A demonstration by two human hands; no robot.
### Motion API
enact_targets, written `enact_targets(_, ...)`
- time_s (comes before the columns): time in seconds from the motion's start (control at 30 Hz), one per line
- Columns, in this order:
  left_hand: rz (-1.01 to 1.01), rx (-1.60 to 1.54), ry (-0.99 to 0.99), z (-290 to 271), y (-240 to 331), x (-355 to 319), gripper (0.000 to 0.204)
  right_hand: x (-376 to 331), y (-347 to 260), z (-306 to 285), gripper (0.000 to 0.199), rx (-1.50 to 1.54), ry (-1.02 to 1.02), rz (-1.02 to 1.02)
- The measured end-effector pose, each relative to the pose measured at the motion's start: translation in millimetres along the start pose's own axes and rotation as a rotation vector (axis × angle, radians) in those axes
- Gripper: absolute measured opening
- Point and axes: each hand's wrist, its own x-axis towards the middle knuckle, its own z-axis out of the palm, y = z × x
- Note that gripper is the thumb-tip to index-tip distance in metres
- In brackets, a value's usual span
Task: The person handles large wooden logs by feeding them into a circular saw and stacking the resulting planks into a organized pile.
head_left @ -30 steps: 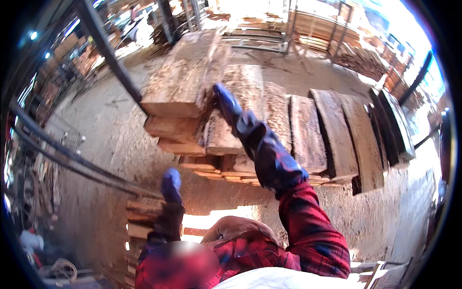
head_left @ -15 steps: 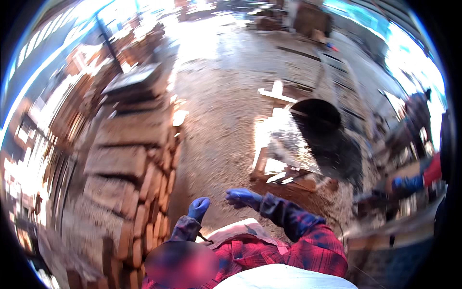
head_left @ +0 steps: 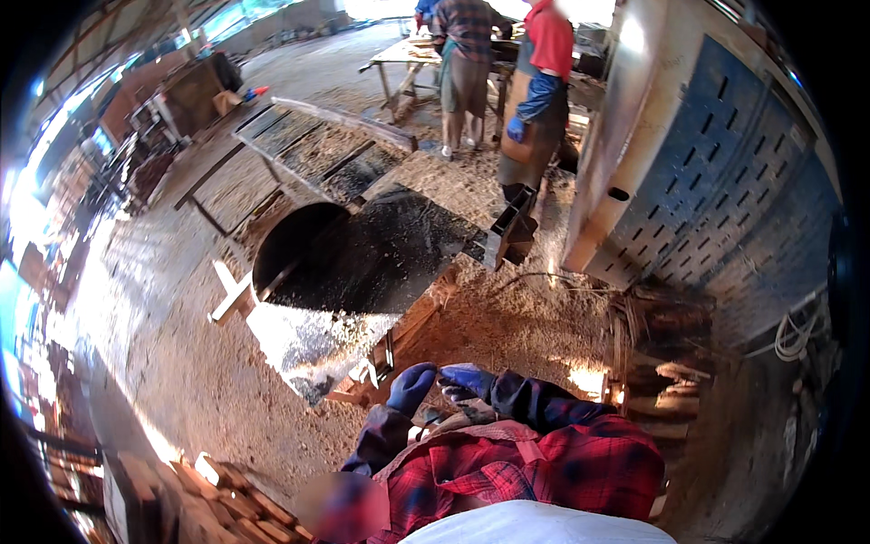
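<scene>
Above the sawdust floor (head_left: 507, 335), left hand (head_left: 410, 388) and right hand (head_left: 467, 381) hang empty, gloved fingers loosely spread; nearest saw table (head_left: 362, 272) looks heavy, rigid, best gripped by its edge.

Two people (head_left: 535, 82) — sawdust floor (head_left: 172, 363) (stacked planks (head_left: 208, 499))

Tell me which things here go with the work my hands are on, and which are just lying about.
In hand:
- left hand and right hand, both blue-gloved, empty, raised close together before the chest
- sloping metal saw table covered in sawdust, nearest them

Lying about:
- stacked wood pieces at lower left
- metal frame farther off
- grey machine housing
- two people at a far bench
</scene>
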Motion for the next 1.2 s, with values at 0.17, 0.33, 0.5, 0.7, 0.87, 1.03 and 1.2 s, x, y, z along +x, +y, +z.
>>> enact_targets(0.17, -0.073, -0.027, -0.043, -35.4, -19.9, 45.7, 0.035, -4.6, -22.1, 21.4, 0.035, 0.003, 0.134, -0.160)
enact_targets(0.33, -0.250, 0.124, 0.060, -73.8, 1.6, 83.1, 0.044, 32.7, -15.2, 5.5, 0.040, -0.215, 0.021, -0.391)
enact_targets(0.5, -0.294, 0.919, 0.211, -153.2, -53.4, 90.6, 0.056, 26.6, -50.0, 38.4, 0.035, -0.258, -0.062, -0.370)
enact_targets(0.7, -0.516, 1.107, -0.231, -116.5, -11.2, 116.2, 0.044, 27.0, -49.5, -0.9, 0.046, -0.209, 0.107, -0.341)
enact_targets(0.87, -0.248, 0.925, -0.240, -107.2, -60.5, 137.4, 0.039, 20.9, -60.4, -27.9, 0.044, -0.190, 0.059, -0.407)
enact_targets(1.03, -0.267, 1.039, -0.157, -71.0, -44.5, 171.2, 0.038, 15.3, -77.8, -16.8, 0.024, -0.017, 0.074, -0.389)
enact_targets(1.2, -0.267, 1.046, -0.136, -71.3, -35.9, 174.8, 0.037, 29.6, -69.2, -42.8, 0.032, 0.070, 0.059, -0.372)
